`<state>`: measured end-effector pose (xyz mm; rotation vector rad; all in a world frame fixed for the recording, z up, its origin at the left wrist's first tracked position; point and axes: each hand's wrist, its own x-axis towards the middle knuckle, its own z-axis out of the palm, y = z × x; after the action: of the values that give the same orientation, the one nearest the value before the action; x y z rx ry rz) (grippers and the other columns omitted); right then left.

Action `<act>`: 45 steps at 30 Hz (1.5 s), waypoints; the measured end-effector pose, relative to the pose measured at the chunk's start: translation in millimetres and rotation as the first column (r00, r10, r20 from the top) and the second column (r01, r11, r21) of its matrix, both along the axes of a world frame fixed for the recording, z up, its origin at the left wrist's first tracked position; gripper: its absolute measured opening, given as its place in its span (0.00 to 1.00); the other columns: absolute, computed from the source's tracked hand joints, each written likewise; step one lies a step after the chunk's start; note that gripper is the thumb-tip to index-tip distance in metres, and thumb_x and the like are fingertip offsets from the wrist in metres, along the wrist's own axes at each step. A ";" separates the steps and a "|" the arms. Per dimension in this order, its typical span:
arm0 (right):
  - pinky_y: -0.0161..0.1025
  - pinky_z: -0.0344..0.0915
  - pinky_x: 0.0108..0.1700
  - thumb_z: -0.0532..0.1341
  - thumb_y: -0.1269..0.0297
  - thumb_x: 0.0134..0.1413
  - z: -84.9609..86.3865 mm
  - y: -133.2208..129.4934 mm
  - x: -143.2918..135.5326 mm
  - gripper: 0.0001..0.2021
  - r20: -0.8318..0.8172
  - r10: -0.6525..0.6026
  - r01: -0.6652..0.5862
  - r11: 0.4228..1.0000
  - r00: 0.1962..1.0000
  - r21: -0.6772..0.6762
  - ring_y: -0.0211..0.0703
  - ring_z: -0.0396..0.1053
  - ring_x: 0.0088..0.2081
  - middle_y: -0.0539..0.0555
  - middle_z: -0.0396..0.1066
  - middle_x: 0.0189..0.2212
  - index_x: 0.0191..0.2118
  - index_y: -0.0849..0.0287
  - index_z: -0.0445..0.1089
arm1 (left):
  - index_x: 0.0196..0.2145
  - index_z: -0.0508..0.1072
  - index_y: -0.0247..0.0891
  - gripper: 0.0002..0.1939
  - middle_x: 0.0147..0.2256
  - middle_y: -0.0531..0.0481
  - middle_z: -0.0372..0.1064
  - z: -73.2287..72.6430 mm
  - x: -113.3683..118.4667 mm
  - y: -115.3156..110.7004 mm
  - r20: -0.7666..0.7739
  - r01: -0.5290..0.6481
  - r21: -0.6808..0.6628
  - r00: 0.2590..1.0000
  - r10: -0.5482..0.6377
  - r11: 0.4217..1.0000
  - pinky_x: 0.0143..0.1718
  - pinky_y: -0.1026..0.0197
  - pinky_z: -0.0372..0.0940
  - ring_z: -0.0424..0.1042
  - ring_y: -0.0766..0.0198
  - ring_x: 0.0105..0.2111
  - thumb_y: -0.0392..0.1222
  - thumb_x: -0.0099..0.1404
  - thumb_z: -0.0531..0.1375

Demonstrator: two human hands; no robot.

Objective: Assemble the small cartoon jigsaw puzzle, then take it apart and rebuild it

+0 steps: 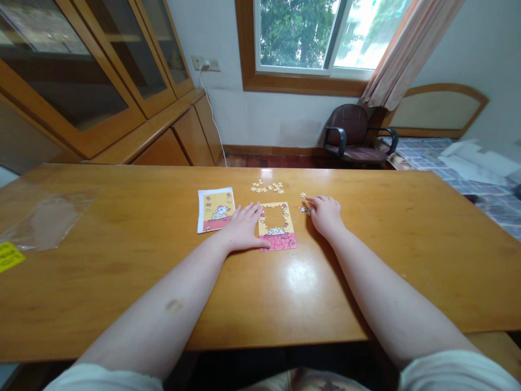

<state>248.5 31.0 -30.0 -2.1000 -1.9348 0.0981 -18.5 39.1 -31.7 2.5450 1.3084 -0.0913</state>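
Note:
A jigsaw puzzle [280, 242] lies on the table with its border and pink lower part joined and a gap in its upper middle. My left hand [242, 228] rests spread along the puzzle's left edge, thumb on the pink part. To the right of the puzzle, my right hand [324, 214] reaches toward a few loose puzzle pieces [303, 195]. Its index finger is at the upper piece; the other fingers are curled and partly hidden. Left of the puzzle, partly behind my left hand, is a reference picture [215, 209] of a white animal on yellow and pink.
Several yellow puzzle pieces [266, 188] are scattered beyond the puzzle. A clear plastic bag [51, 220] with a yellow label lies at the left of the wooden table [142, 304]. Behind stand a glass-door cabinet [122, 65], an office chair [350, 133] and a bed [431, 155].

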 end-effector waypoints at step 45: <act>0.44 0.57 0.46 0.59 0.61 0.56 15.5 -7.0 2.7 0.07 -0.060 0.066 -0.069 0.996 0.996 -0.051 0.48 0.67 0.42 0.53 0.76 0.37 0.37 0.55 0.74 | 0.68 0.39 0.36 0.61 0.69 0.41 0.31 3.4 1.9 -1.3 -0.022 -0.014 -0.007 1.000 0.014 1.000 0.66 0.42 0.32 0.32 0.45 0.68 0.75 0.49 0.54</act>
<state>251.2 24.0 -14.5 -2.0405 -1.9895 0.2245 -16.5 37.8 -28.3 2.5350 1.3316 -0.1210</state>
